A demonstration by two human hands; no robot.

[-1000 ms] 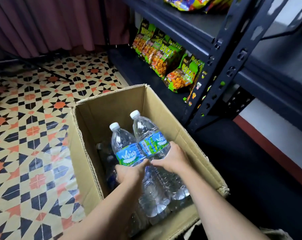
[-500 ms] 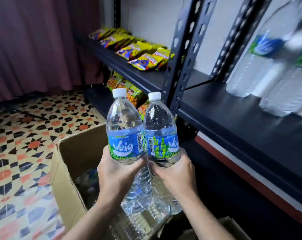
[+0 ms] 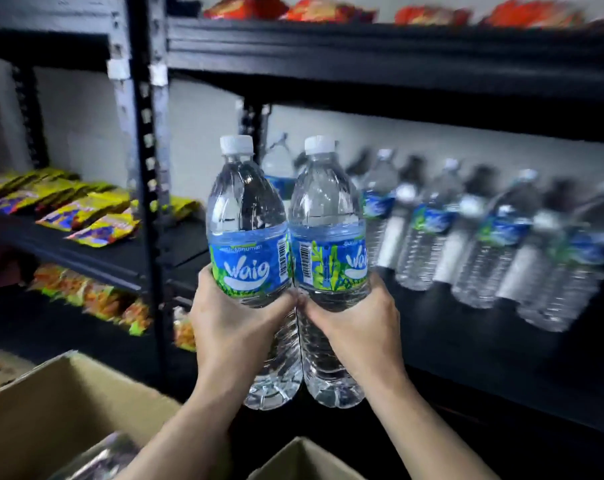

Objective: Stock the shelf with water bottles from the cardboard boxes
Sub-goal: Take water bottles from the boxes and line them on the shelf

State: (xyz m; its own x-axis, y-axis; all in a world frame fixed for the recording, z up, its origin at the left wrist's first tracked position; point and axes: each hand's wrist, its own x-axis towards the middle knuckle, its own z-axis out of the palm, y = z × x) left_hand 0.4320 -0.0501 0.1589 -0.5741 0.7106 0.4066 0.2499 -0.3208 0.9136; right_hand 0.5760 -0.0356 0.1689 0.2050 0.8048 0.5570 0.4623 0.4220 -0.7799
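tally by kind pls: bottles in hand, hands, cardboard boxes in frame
Held water bottles: 2 (left bottle, right bottle)
Hands: 2 (left hand, right hand)
Cardboard boxes: 2 (left box, lower box)
Total: 6
The shelf bottles are too blurred to count.

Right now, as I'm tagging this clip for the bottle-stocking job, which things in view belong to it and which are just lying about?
Belongs to the job: left hand gripping one water bottle; right hand gripping a second bottle; stocked bottles on the black shelf; cardboard box.
Just lying about: yellow snack packets; orange snack packets lower down; red packets on top.
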